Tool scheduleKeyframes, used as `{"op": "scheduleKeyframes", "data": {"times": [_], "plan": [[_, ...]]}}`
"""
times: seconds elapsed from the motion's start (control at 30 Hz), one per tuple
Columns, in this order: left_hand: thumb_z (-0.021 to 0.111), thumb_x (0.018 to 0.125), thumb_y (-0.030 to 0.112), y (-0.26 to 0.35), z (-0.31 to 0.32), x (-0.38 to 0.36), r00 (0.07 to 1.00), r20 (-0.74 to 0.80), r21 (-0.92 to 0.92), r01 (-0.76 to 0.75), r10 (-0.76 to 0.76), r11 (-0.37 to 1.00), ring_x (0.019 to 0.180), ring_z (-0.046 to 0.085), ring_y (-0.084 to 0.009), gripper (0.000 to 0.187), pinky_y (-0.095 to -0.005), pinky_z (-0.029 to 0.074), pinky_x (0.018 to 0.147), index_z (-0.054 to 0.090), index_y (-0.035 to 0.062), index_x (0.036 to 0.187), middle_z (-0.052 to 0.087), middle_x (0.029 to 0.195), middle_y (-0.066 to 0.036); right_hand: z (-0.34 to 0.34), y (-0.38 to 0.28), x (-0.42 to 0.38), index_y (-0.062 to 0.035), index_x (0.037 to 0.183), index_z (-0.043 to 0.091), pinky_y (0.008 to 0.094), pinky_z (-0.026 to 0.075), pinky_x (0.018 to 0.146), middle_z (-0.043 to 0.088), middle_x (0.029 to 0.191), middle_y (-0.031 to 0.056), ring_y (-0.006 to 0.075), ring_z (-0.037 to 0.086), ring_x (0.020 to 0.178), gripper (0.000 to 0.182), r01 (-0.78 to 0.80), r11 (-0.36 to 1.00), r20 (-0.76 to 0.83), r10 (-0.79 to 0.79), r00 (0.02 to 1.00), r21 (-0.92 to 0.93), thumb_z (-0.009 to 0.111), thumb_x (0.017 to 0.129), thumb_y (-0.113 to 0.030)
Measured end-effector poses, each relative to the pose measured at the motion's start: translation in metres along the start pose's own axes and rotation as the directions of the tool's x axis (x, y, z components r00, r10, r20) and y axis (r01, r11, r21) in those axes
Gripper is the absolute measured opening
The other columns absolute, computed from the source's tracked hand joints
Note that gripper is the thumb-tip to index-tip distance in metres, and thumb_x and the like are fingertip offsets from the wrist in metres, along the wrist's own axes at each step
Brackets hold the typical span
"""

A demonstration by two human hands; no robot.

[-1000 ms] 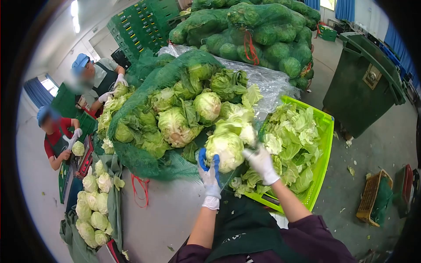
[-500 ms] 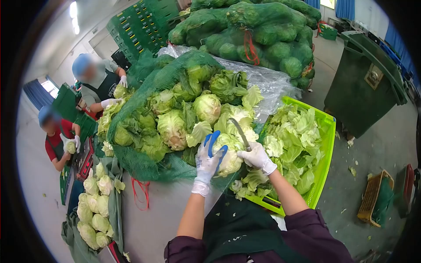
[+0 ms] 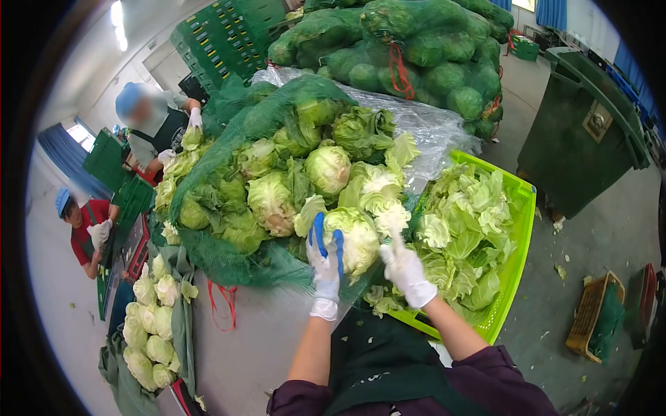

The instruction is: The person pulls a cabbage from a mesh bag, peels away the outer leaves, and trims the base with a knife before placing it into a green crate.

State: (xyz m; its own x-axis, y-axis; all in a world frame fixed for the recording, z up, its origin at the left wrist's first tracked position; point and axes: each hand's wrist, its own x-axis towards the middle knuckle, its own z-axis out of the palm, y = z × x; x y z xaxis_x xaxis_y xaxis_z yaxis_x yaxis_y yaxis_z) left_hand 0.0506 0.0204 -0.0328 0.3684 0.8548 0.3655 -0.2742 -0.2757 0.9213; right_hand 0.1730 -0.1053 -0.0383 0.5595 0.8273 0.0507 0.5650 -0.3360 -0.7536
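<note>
The cabbage [image 3: 355,239] sits btwn the 2 gloved hands, in front of the person, at the near edge of the opened green net [image 3: 215,256]. The L hand [image 3: 325,263] cups its left flank, fingers curled to the round side w/ blue glove coating showing. The R hand [image 3: 408,274] is just beside the right flank, fingers drawn in; it's motion-blurred, so can't tell if it grips anything or touches the leaf.

Handling, as a judgement: prob. dense & fairly heavy for its size, firm at the core but w/ a softer outer layer. The pale leaves look smooth, so likely a bit slippery if damp; edges would tear or peel if pinched. Best hold is a broad palm low on the flank, fingers spread round the curve, w/ load on the solid body, not on a loose leaf. Being round, it'd tend to roll if held from 1 side only. Coated glove fingers should help grip.

Around it: loose leaves [image 3: 392,218] just behind, to the right; more untrimmed-looking heads [image 3: 270,201] piled on the net, beyond & left. Lime-green crate [image 3: 515,277], full of leaves, is to the right, nr the R hand. Pale heads [image 3: 149,329] lie in a group far left, past the bare grey tabletop [image 3: 253,353]. 2 co-workers [image 3: 156,132] stand beyond, upper left.
</note>
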Motion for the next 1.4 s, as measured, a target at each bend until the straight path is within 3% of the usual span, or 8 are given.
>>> {"op": "scheduleKeyframes", "data": {"times": [0.33, 0.57, 0.67, 0.77, 0.97, 1.17, 1.27, 1.4], "plan": [[0.066, 0.084, 0.038, -0.002, -0.002, 0.001, 0.998, 0.065, 0.312, -0.031, 0.011, 0.95, 0.126, 0.04, -0.0264, 0.066, -0.0402, 0.03, 0.107, 0.042, 0.0075, 0.138, 0.044, 0.137, -0.012, 0.002, 0.04, 0.068, -0.0022, 0.093, 0.066, 0.0455, 0.05, 0.063, 0.065, 0.077, 0.0219, 0.0422, 0.061, 0.069, 0.042, -0.167, 0.956, -0.204, 0.218, 0.954, 0.24, 0.05, 0.092, -0.041], [0.069, 0.084, 0.023, 0.007, -0.032, 0.022, 0.914, 0.35, -0.083, 0.247, -0.203, 0.966, 0.13, 0.036, -0.0159, 0.068, -0.0303, 0.037, 0.103, 0.034, 0.0071, 0.141, 0.035, 0.144, -0.004, -0.035, 0.088, 0.099, -0.0007, 0.104, 0.064, 0.035, 0.047, 0.049, 0.066, 0.073, 0.0146, 0.018, 0.061, 0.057, 0.037, -0.322, 0.866, -0.16, 0.406, 0.9, 0.383, 0.064, 0.085, -0.033], [0.064, 0.087, 0.023, 0.017, -0.017, 0.021, 0.919, 0.323, -0.086, 0.266, -0.226, 0.96, 0.127, 0.039, -0.0191, 0.06, -0.0317, 0.036, 0.102, 0.039, 0.0071, 0.139, 0.041, 0.139, -0.007, -0.082, 0.033, 0.075, -0.0023, 0.138, 0.035, 0.0362, 0.05, 0.054, 0.068, 0.079, 0.0151, 0.0228, 0.063, 0.06, 0.081, -0.245, 0.957, -0.298, 0.192, 0.935, -0.153, 0.068, 0.08, -0.049], [0.055, 0.09, 0.032, 0.02, -0.005, 0.028, 0.912, 0.407, 0.373, -0.218, 0.052, 0.902, 0.12, 0.045, -0.0312, 0.051, -0.039, 0.034, 0.1, 0.048, 0.0046, 0.133, 0.051, 0.13, -0.013, -0.053, -0.005, 0.05, -0.0038, 0.145, 0.023, 0.043, 0.051, 0.079, 0.065, 0.095, 0.0255, 0.0389, 0.065, 0.09, 0.11, 0.112, 0.99, -0.012, -0.114, 0.993, -0.084, 0.067, 0.068, -0.068], [0.068, 0.08, 0.029, 0.008, -0.006, 0.025, 0.923, 0.384, 0.31, -0.146, 0.017, 0.939, 0.121, 0.046, -0.0313, 0.058, -0.0393, 0.034, 0.103, 0.051, 0.0039, 0.13, 0.054, 0.128, -0.014, -0.035, 0.002, 0.071, -0.0042, 0.098, 0.068, 0.0339, 0.05, 0.061, 0.066, 0.074, 0.0189, 0.0259, 0.062, 0.06, 0.03, 0.054, 0.983, 0.223, -0.094, 0.97, 0.178, 0.064, 0.078, -0.027], [0.075, 0.072, 0.015, 0.009, -0.017, 0.017, 0.928, 0.367, 0.171, 0.007, -0.07, 0.985, 0.125, 0.044, -0.0269, 0.068, -0.0356, 0.034, 0.106, 0.047, -0.0002, 0.132, 0.049, 0.133, -0.014, -0.033, 0.075, 0.115, -0.0017, 0.108, 0.064, 0.0378, 0.052, 0.071, 0.068, 0.088, 0.0205, 0.0284, 0.067, 0.078, 0.044, -0.312, 0.923, -0.039, 0.329, 0.944, 0.224, 0.066, 0.078, -0.034], [0.073, 0.071, 0.009, 0.013, -0.021, 0.018, 0.923, 0.357, 0.054, 0.135, -0.146, 0.989, 0.127, 0.042, -0.024, 0.071, -0.0339, 0.032, 0.108, 0.043, -0.0016, 0.134, 0.044, 0.137, -0.014, -0.036, 0.039, 0.075, -0.0029, 0.128, 0.052, 0.0394, 0.05, 0.084, 0.064, 0.109, 0.0227, 0.0331, 0.064, 0.096, 0.07, 0.115, 0.983, -0.245, -0.078, 0.966, 0.141, 0.068, 0.077, -0.049], [0.073, 0.07, 0.008, 0.004, -0.025, 0.016, 0.91, 0.407, 0.186, 0.007, -0.083, 0.982, 0.128, 0.042, -0.0243, 0.071, -0.0343, 0.031, 0.109, 0.044, -0.002, 0.134, 0.042, 0.138, -0.014, -0.009, 0.027, 0.071, -0.0095, 0.119, 0.06, 0.043, 0.049, 0.079, 0.067, 0.098, 0.0202, 0.036, 0.064, 0.092, 0.059, -0.072, 0.992, 0.06, 0.066, 0.996, 0.103, 0.062, 0.08, -0.054]]}}
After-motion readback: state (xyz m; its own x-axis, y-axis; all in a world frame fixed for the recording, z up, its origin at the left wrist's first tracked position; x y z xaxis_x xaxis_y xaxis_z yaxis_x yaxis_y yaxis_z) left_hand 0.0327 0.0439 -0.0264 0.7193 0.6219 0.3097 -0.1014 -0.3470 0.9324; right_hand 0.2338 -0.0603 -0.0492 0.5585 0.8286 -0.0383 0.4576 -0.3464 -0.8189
